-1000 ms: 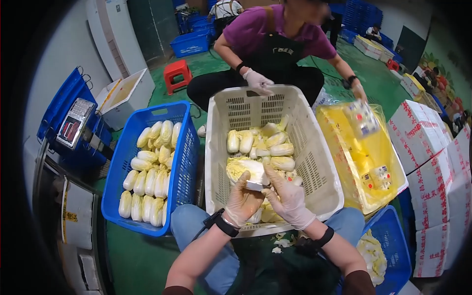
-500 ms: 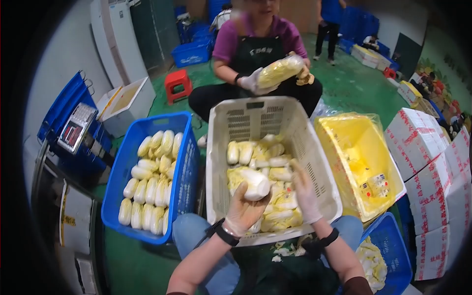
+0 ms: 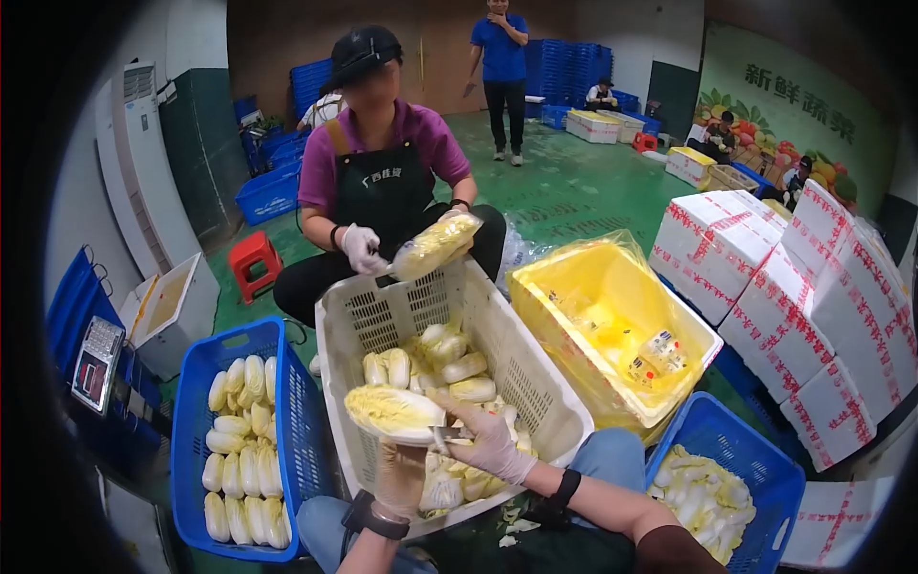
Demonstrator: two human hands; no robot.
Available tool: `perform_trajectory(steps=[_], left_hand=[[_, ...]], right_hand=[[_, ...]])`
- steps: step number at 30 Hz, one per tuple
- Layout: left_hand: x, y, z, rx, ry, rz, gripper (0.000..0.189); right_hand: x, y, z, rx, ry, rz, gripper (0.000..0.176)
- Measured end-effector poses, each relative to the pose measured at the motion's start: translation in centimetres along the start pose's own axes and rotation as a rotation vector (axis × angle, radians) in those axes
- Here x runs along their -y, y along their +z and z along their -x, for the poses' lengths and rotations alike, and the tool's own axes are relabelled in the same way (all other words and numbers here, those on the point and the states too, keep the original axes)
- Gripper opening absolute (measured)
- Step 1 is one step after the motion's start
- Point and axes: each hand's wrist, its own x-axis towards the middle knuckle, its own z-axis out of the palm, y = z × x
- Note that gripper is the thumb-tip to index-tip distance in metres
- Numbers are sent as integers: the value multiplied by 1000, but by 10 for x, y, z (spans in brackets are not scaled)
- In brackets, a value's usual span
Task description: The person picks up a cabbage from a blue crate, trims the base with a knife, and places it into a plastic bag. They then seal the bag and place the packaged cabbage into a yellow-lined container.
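Note:
My left hand point(image 3: 399, 478) is wrapped from below round a napa cabbage point(image 3: 392, 411), which lies tilted with its pale root end to the right. My right hand point(image 3: 492, 448), in a thin clear glove, grips a small knife point(image 3: 443, 437), its blade against the cut base of that cabbage. Fingers hide most of the knife's handle. Below both hands, the white plastic crate point(image 3: 564, 421) holds several more napa cabbages point(image 3: 473, 389), some of them wrapped in film.
On the left, a blue crate point(image 3: 182, 459) holds rows of trimmed cabbages. A yellow-lined foam box point(image 3: 612, 378) and a blue crate of loose leaves point(image 3: 779, 478) stand to the right. Opposite sits a co-worker point(image 3: 387, 182) holding a cabbage. White cartons point(image 3: 765, 316) are stacked at right.
My view has swung up and to the right. The cabbage in my left hand has turned, its root end now meeting the knife in my right hand, which was apart from it. The co-worker has lowered their cabbage.

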Motion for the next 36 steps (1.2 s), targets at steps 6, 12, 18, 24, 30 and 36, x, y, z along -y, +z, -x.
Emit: perform_trajectory(steps=[6, 12, 18, 24, 30, 36], left_hand=[[-17, -5, -2, 46, 48, -191, 73], [-8, -4, -13, -174, -262, 423, 55], [-9, -8, -15, -158, -164, 469, 56], [-7, -6, -12, -154, -277, 534, 58], [0, -7, -6, -139, -340, 576, 57], [-2, -1, -3, -133, -266, 581, 61]], right_hand=[[4, -4, -2, 24, -56, -88, 65], [-17, 2, 8, 11, 143, -2, 55], [4, -2, -6, -31, 117, 25, 51], [30, 6, -6, 107, 86, 114, 57], [20, 11, -1, 30, 63, 69, 55], [-73, 12, 2, -112, 337, -27, 46]])
